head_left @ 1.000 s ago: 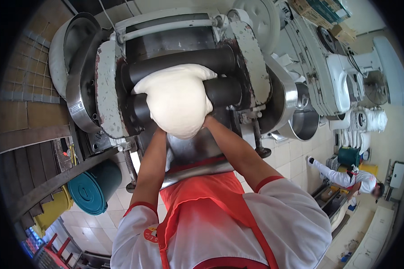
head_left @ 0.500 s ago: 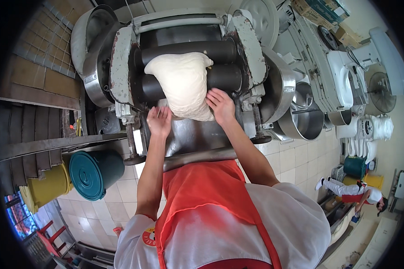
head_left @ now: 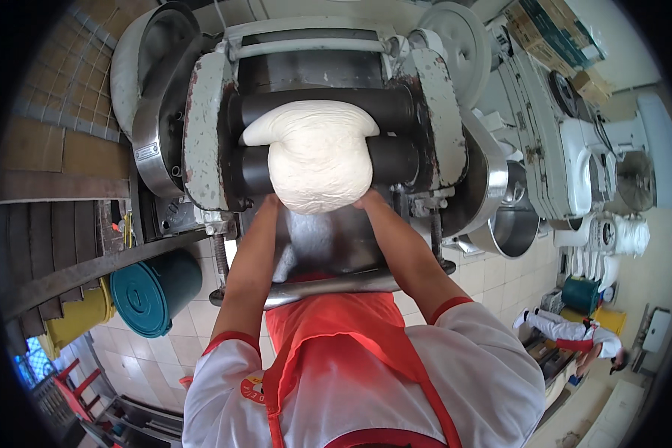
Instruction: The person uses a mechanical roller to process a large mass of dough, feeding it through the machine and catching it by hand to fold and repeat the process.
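A chipped, pale-painted dough sheeter [head_left: 205, 138] fills the middle of the view, its dark upper roller [head_left: 393, 108] and lower roller [head_left: 396, 160] partly covered by a bulky mass of white dough [head_left: 319, 160] whose near end bulges over the steel plate [head_left: 336, 243]. The dough looks heavy, soft and stretchy, perhaps a little tacky, so it probably handles best cradled broadly from beneath its near end—not pinched at the edges. The left hand [head_left: 271, 201] and right hand [head_left: 368, 198] reach under that end—their fingers are hidden, so I cannot tell whether they grip or merely support.
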Demonstrator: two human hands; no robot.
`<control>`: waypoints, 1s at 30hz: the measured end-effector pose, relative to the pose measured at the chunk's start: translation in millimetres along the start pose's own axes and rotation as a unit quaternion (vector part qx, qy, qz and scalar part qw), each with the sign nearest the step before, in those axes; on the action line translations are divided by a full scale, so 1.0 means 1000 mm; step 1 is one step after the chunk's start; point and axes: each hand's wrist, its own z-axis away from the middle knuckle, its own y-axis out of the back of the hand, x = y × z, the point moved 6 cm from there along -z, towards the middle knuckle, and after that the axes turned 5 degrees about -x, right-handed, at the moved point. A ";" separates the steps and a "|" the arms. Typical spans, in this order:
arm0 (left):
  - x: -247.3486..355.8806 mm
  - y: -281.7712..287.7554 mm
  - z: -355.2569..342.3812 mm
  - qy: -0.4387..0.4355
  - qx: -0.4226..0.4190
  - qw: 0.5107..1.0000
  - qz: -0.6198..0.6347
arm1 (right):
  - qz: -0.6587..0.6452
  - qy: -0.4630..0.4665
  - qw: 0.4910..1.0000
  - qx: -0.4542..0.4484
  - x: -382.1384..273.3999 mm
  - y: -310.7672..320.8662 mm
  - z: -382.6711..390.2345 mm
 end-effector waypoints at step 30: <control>-0.087 -0.046 0.170 -0.164 0.304 0.881 0.323 | 0.058 0.158 0.976 0.135 0.017 -0.079 0.214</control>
